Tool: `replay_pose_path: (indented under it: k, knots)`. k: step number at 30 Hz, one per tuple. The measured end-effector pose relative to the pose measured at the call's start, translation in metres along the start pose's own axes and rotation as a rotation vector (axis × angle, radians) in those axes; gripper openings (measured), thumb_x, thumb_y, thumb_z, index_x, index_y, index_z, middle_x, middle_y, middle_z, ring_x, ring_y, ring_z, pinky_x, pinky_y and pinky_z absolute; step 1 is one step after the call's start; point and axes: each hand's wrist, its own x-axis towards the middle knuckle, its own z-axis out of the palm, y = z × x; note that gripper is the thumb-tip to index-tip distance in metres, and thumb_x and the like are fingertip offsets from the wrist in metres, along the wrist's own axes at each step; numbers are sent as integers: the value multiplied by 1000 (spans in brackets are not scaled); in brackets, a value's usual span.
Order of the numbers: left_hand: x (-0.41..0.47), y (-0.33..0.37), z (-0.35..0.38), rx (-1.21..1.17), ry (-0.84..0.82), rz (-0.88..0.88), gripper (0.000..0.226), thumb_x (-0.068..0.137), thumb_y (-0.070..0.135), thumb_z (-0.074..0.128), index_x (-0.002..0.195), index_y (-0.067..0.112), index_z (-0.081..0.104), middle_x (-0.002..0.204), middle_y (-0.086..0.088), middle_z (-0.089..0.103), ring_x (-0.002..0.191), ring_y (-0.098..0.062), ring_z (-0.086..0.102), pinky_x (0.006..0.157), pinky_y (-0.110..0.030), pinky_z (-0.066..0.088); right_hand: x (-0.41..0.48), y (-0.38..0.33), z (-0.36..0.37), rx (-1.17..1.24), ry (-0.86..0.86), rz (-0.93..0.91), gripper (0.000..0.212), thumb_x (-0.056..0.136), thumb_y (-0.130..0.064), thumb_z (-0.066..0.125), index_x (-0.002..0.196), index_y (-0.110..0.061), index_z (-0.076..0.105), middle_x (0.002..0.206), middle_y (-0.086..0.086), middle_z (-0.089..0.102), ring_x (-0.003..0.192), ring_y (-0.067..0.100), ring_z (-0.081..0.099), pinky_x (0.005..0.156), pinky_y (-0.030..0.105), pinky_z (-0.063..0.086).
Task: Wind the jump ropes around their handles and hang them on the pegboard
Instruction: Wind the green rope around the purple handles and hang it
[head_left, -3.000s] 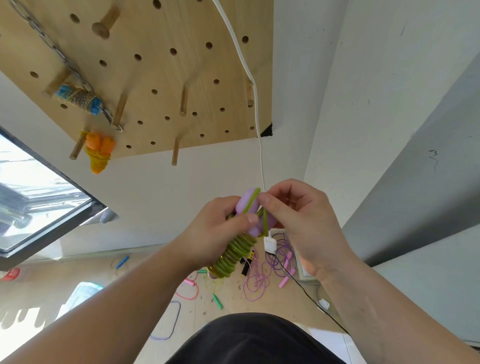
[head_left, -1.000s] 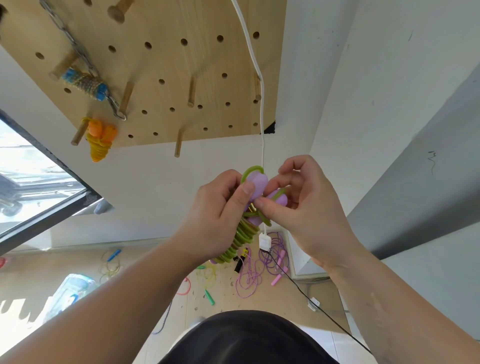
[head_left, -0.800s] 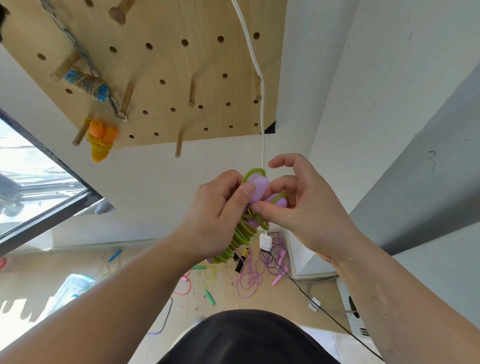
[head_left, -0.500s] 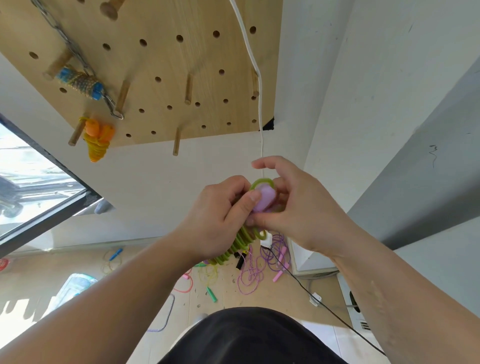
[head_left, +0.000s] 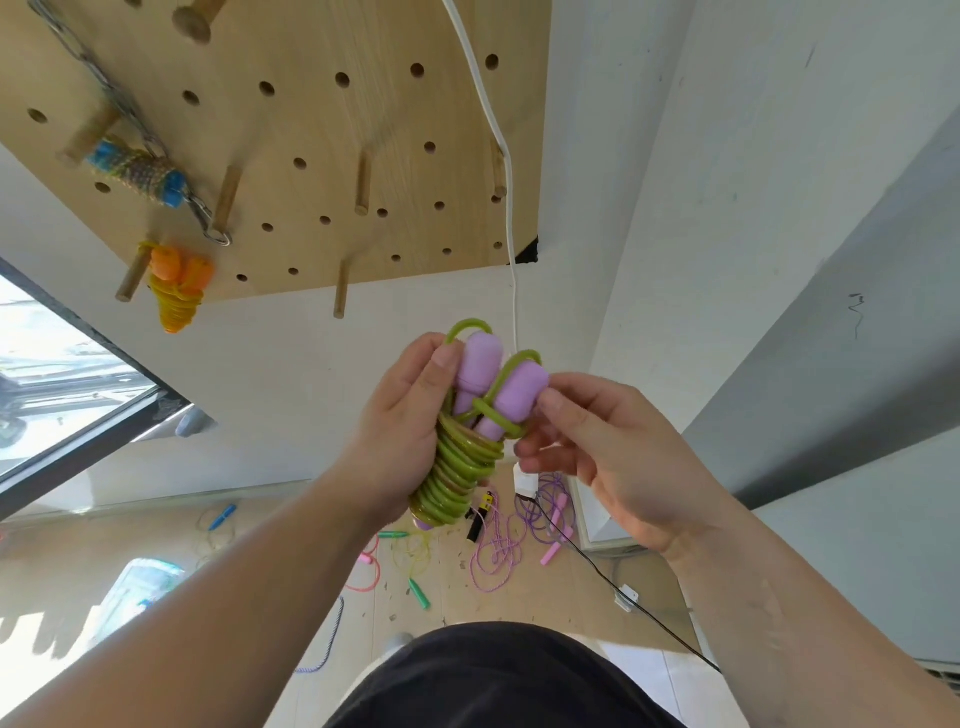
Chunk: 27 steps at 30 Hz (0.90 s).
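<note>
A green jump rope (head_left: 460, 467) is coiled tightly around its two purple handles (head_left: 480, 364), with short green loops over the handle tops. My left hand (head_left: 402, 431) grips the coil from the left, thumb against the left handle. My right hand (head_left: 608, 447) is at the right of the bundle: its top digit rests on the end of the right handle, and the curled fingers below meet the green loop. The wooden pegboard (head_left: 311, 104) is above, on the wall. An orange wound rope (head_left: 176, 291) and a blue-handled wound rope (head_left: 140, 171) hang on it.
Bare wooden pegs (head_left: 340, 291) stick out of the board's lower part. A metal chain (head_left: 114, 98) hangs at its left, and a white cable (head_left: 498, 135) runs down its right edge. Several loose jump ropes (head_left: 493, 556) lie on the floor below. A window is at the left.
My right hand has drawn back to the right, uncovering both purple handles. The green end loops now sit over the handle tops. My left hand keeps its grip on the coil.
</note>
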Motion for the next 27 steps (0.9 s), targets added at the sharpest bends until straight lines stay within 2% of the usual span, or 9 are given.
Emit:
replay_pose_path:
  k: [4,7,10,12,14,16,20,24,27]
  knots:
    - [-3,-5,2,-189,-44,-182,48,103,44,39,124,3,50,92,-25,64,59,-32,60,53,-37,54,-1,3,4,-89,49,12,15,84,-8,74,99,-11,75,83,7,73,74,17,68,69,27,56]
    - [-2,-9,2,-235,-6,-270,45,108,41,36,119,5,60,95,-19,71,75,-29,68,67,-39,57,1,3,14,-113,99,-8,18,84,4,74,98,-8,73,77,5,71,68,14,67,64,22,54]
    - [-3,-9,3,-309,-6,-308,50,97,54,48,106,13,75,109,-21,72,101,-28,69,95,-45,54,5,7,22,-167,162,-52,18,85,2,76,93,-14,75,77,4,71,69,13,64,64,22,53]
    - [-5,-11,2,-276,-21,-229,52,84,57,70,114,14,70,114,-22,70,109,-31,68,101,-51,51,8,8,26,-159,182,-79,17,87,0,75,91,-17,77,79,7,72,71,14,63,64,22,52]
    - [-6,-13,0,-180,-10,-137,59,69,41,83,115,12,61,101,-13,71,100,-30,69,96,-55,53,9,5,28,-171,166,-101,14,89,-3,74,92,-16,78,80,10,73,71,13,63,65,21,52]
    - [-7,-13,-1,-179,26,-95,57,61,32,84,108,9,62,88,-6,67,84,-25,66,88,-59,56,10,3,29,-162,140,-113,14,91,-2,70,94,-14,78,77,6,74,69,9,64,64,18,51]
    - [-8,-9,-8,-389,48,-66,48,59,25,80,100,5,65,89,-13,64,75,-25,66,70,-46,59,14,1,28,-246,119,-118,14,92,-1,69,98,-12,76,72,-6,72,64,7,65,64,18,51]
    - [-10,-12,-20,-424,74,-137,61,54,33,75,106,3,65,95,-17,66,84,-36,65,77,-50,58,19,-1,36,-541,29,-171,10,97,-14,65,91,-16,73,72,-9,71,67,3,65,63,14,47]
    - [-12,-11,-34,-386,82,-99,63,48,34,80,103,5,68,93,-17,68,84,-33,67,78,-46,55,27,-3,45,-555,-8,-183,12,99,-15,61,92,-17,70,82,-7,73,74,5,66,65,17,50]
